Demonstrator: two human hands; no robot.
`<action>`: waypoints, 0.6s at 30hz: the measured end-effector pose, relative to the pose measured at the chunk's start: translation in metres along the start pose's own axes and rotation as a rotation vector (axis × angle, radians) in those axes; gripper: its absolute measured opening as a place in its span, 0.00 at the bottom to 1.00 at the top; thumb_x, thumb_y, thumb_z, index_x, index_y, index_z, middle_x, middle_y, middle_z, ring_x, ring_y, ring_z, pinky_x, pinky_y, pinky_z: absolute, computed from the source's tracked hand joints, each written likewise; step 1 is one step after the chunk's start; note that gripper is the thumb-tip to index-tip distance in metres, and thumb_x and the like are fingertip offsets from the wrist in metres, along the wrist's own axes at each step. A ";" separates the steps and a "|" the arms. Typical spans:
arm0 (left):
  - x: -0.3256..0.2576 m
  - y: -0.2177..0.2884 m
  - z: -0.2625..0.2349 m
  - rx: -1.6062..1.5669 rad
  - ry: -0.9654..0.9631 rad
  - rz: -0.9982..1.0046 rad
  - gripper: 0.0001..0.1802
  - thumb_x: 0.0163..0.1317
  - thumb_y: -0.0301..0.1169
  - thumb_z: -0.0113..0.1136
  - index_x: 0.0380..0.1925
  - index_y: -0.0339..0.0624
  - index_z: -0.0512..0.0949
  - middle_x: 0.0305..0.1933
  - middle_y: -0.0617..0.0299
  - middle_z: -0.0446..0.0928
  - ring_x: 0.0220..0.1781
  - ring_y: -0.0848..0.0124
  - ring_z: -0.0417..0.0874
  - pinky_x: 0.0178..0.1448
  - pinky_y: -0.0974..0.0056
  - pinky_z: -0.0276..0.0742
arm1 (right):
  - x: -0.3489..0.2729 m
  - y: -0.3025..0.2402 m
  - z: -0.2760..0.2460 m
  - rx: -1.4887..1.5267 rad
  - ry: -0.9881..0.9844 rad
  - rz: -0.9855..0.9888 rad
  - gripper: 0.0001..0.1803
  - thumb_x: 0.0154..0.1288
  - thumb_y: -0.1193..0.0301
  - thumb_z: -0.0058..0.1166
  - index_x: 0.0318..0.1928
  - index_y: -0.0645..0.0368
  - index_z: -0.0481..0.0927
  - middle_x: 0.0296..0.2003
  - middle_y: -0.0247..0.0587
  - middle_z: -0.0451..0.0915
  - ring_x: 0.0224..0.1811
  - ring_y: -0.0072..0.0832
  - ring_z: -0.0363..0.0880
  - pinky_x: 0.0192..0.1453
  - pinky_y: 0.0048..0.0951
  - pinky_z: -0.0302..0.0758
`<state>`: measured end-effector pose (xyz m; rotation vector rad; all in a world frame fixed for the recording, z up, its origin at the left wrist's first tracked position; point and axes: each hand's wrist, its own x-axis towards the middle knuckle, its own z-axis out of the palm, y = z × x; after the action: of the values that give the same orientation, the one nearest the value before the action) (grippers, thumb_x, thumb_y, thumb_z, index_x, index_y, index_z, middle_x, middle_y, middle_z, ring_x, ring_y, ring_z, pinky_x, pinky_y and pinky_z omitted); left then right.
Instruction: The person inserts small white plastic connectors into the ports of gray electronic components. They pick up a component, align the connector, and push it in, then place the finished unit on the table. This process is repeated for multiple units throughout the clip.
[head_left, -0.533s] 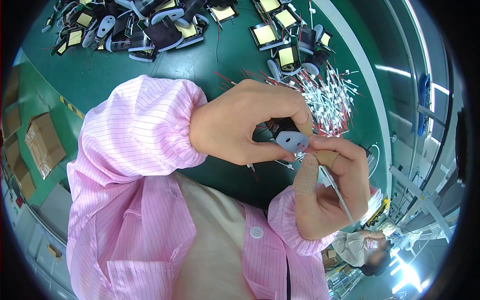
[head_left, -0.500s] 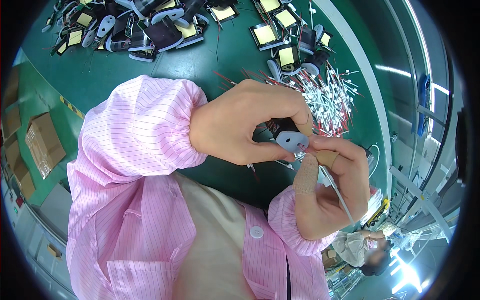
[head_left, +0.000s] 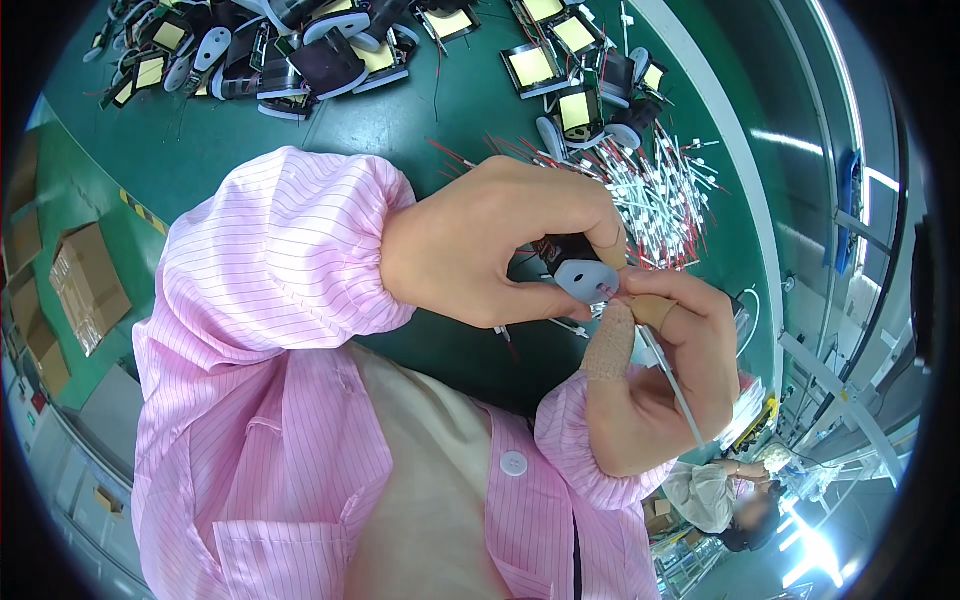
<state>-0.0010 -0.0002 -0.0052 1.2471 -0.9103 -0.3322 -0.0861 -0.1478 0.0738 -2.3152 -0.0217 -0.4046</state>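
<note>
From the head view, grips a small black part (head_left: 562, 248) with the left hand (head_left: 470, 245), thumb and fingers closed around its body. Holds it in front of the chest, over the green tabletop (head_left: 385, 125), with the grey end cap (head_left: 588, 291) turned toward the right hand (head_left: 703, 350); presumably angled so to expose the two holes to the other fingertips. With the right hand, pinches a thin reddish wire (head_left: 607, 293) at the nearer hole, fingertips almost against the cap. Carries a slender white rod or cable (head_left: 680, 395) across the right palm, perhaps tucked there to free the fingertips; too indistinct to name.

Just beyond the hands, shows a heap of white-and-red leads (head_left: 660, 205), seemingly placed within easy reach of the right hand. Farther off, at upper left, shows a big pile of black-and-grey parts (head_left: 330, 65), and nearer the leads a smaller cluster (head_left: 530, 68), yellow pads facing up.

Has the pale table rim (head_left: 742, 150) curving down close to the right hand, likely limiting sideways movement there. Offers more room on the green strip between left sleeve (head_left: 290, 240) and big pile.
</note>
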 end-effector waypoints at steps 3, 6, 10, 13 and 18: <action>0.000 -0.001 0.000 -0.002 0.003 0.003 0.20 0.45 0.18 0.70 0.40 0.37 0.77 0.44 0.52 0.80 0.44 0.60 0.83 0.47 0.62 0.78 | -0.001 -0.003 0.002 -0.030 -0.012 0.054 0.10 0.42 0.87 0.63 0.29 0.68 0.80 0.33 0.44 0.80 0.29 0.30 0.80 0.33 0.24 0.76; -0.001 0.001 -0.001 0.053 -0.013 -0.024 0.20 0.45 0.17 0.70 0.40 0.36 0.76 0.43 0.51 0.80 0.44 0.59 0.83 0.47 0.62 0.78 | 0.003 -0.001 0.003 -0.076 -0.057 -0.006 0.12 0.42 0.86 0.64 0.31 0.68 0.79 0.33 0.43 0.80 0.28 0.30 0.79 0.31 0.24 0.75; -0.002 0.004 -0.003 0.069 0.030 -0.078 0.20 0.46 0.19 0.70 0.40 0.35 0.73 0.43 0.52 0.80 0.44 0.58 0.83 0.47 0.62 0.78 | 0.005 0.004 0.003 0.069 -0.062 0.004 0.15 0.41 0.86 0.65 0.34 0.69 0.79 0.32 0.44 0.80 0.26 0.28 0.76 0.28 0.23 0.72; -0.002 0.001 0.000 0.100 0.087 -0.063 0.21 0.47 0.21 0.70 0.40 0.34 0.73 0.42 0.52 0.79 0.44 0.58 0.82 0.48 0.61 0.78 | -0.003 -0.001 -0.004 0.308 0.020 0.207 0.17 0.41 0.86 0.65 0.37 0.71 0.79 0.31 0.47 0.81 0.25 0.26 0.75 0.28 0.21 0.70; 0.004 -0.005 -0.001 0.087 0.053 0.150 0.25 0.45 0.24 0.72 0.45 0.33 0.75 0.42 0.50 0.78 0.48 0.58 0.80 0.51 0.58 0.76 | -0.005 0.006 -0.001 0.284 0.008 0.158 0.13 0.47 0.90 0.60 0.37 0.73 0.81 0.27 0.48 0.81 0.26 0.26 0.79 0.32 0.22 0.74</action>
<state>0.0030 -0.0038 -0.0082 1.2536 -0.9750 -0.1415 -0.0900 -0.1526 0.0690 -2.0186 0.1008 -0.3086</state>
